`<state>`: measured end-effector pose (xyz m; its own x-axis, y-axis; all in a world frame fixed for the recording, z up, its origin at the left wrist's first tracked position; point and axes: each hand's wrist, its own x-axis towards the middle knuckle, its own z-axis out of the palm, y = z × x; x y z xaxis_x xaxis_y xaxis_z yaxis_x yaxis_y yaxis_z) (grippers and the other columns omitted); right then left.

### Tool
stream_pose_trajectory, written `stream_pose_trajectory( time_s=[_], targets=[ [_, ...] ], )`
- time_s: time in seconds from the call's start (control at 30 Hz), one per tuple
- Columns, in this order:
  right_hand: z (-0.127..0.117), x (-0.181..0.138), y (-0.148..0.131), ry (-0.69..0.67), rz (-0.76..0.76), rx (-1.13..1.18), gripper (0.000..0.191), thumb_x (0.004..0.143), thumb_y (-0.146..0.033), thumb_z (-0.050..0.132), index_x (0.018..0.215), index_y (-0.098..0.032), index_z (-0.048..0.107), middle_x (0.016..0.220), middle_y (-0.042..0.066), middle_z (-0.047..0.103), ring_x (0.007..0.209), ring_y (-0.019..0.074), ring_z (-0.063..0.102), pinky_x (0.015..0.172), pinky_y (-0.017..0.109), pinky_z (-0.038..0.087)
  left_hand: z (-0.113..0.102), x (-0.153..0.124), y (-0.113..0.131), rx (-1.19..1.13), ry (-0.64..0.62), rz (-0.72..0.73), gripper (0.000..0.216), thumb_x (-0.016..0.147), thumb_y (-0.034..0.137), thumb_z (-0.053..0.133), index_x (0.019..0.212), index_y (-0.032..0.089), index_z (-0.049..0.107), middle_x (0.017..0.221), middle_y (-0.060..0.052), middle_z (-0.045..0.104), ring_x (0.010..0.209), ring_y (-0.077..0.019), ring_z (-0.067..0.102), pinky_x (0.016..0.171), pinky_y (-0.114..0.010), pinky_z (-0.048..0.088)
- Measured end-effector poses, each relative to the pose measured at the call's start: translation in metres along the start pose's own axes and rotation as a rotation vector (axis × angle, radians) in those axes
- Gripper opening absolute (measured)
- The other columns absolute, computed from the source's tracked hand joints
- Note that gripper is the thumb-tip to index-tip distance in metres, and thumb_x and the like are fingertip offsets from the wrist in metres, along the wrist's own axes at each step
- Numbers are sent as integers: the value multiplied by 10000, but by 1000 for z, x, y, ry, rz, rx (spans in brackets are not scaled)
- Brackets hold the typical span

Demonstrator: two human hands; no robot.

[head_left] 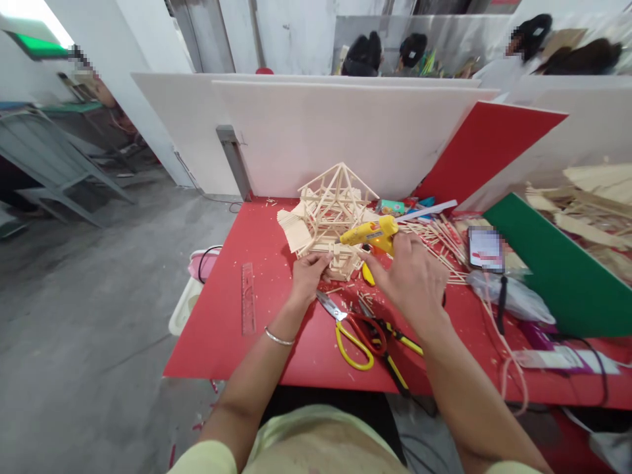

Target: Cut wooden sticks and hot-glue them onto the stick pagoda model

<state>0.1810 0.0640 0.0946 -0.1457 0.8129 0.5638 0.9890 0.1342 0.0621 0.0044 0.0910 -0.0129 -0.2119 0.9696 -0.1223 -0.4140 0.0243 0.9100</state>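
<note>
A model house of thin wooden sticks (330, 214) stands on the red table (276, 316). My left hand (307, 276) is closed in a pinch on the model's lower front edge. My right hand (409, 280) grips a yellow glue gun (371, 234), whose nozzle points left at the model's base, close to my left fingers. A thin bangle sits on my left wrist.
Yellow-handled scissors (350, 329) and red-handled pliers (378, 332) lie in front of my hands. A clear ruler (247, 297) lies to the left. Loose sticks (439, 240), a phone (486, 249), a green board (557, 270), a red board (486, 148) and white partitions (345, 131) fill the right and back.
</note>
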Motion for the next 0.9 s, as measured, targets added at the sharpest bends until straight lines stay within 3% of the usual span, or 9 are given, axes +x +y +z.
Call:
stream_pose_trajectory(
  time_s=[0.33,0.9],
  targets=[
    [8,13,-8,0,-149,-104,371,951,-361,486,1245,-149,563,1033,102,645,762,188,545,600,328,187,-5,0,-6,-67,-5,19,333,671,440,846,744,140,722,530,22,607,424,-96,551,390,-197,427],
    [8,15,-10,18,-225,-150,360,972,-329,461,1251,-134,580,1023,98,668,738,187,556,598,332,213,-6,0,-11,-67,-2,-30,310,693,424,829,767,144,719,553,27,602,413,-75,516,385,-187,382]
  ],
)
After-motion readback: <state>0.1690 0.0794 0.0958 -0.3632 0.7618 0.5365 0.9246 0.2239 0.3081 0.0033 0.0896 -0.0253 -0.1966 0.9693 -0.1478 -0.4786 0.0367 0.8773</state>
